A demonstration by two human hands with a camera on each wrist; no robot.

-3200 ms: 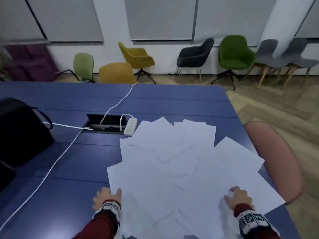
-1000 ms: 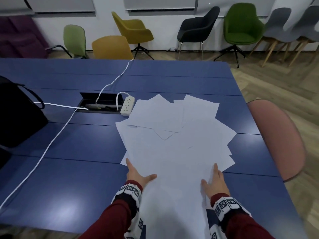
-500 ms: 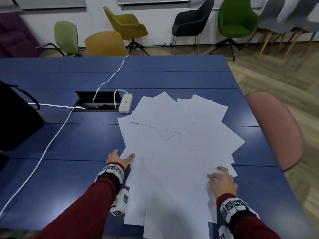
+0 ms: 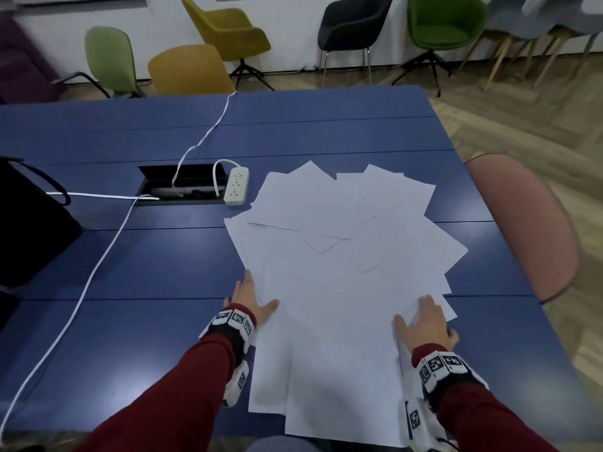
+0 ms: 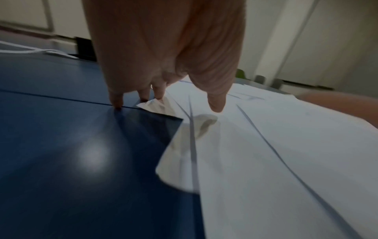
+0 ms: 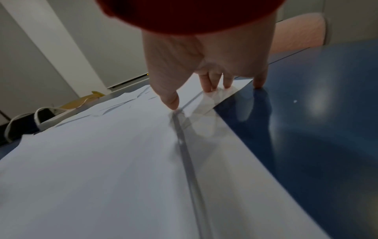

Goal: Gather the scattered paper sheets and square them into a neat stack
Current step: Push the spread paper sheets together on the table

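Observation:
Several white paper sheets (image 4: 339,288) lie fanned and overlapping on the blue table (image 4: 130,321), reaching past its near edge. My left hand (image 4: 251,298) lies flat at the sheets' left edge, fingers straight on the table and thumb on the paper. In the left wrist view the left hand (image 5: 163,98) has its fingertips at a sheet corner (image 5: 151,105). My right hand (image 4: 424,324) rests flat on the pile's right edge. The right wrist view shows the right hand (image 6: 204,90) with thumb and fingers pressing on the paper (image 6: 122,161) and the little finger on the table.
A white power strip (image 4: 236,185) lies beside a cable hatch (image 4: 182,185), with white cables (image 4: 98,265) running across the left of the table. A black bag (image 4: 29,230) stands at the far left. A pink chair (image 4: 528,223) sits against the table's right side.
Over the earlier frames both hands pushed the spread sheets inward, narrowing the fan. In the last half second the left hand shifted right onto the pile's edge; the right hand flattened there.

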